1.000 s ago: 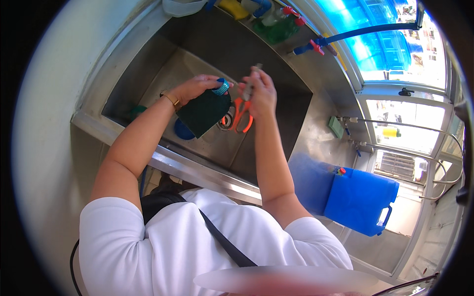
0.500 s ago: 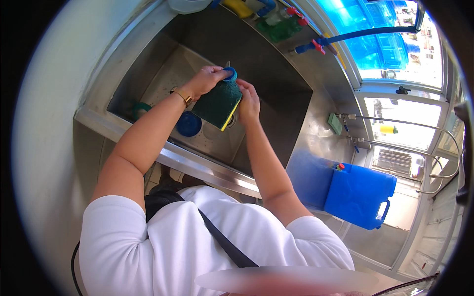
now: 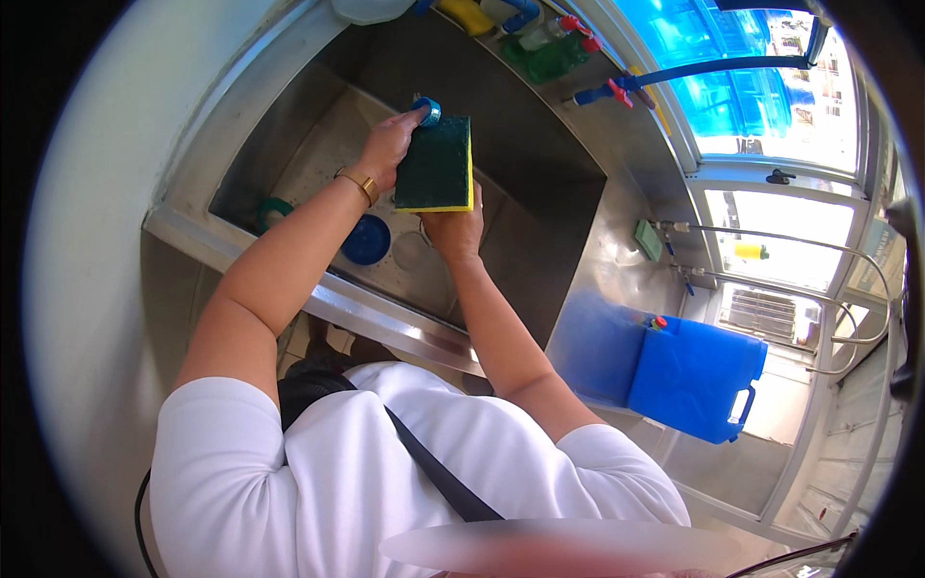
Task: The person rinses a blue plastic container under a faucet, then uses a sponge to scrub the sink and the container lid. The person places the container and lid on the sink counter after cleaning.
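Over the steel sink (image 3: 328,144), my left hand (image 3: 388,149) is closed on a small round blue cap (image 3: 430,111), pinched at the fingertips. My right hand (image 3: 458,226) grips a large scouring sponge (image 3: 434,166) from beneath. The sponge's dark green scrubbing face is turned up and yellow foam shows along its edges; it hides most of the right fingers. The cap is at the sponge's far left corner; whether they touch I cannot tell. A blue round lid or dish (image 3: 366,240) lies on the sink floor below my hands, with a pale round shape (image 3: 411,251) beside it.
A green ring-shaped thing (image 3: 275,212) lies at the sink's left side. On the right ledge stand a blue jerrycan (image 3: 699,376) and a green block (image 3: 648,240). Behind the sink are a green bottle (image 3: 559,60) and a blue pipe with a red-handled valve (image 3: 619,91).
The blue cap has moved slightly left and away from me. The sponge has turned more upright and moved farther away, and my right hand has shifted left and under it.
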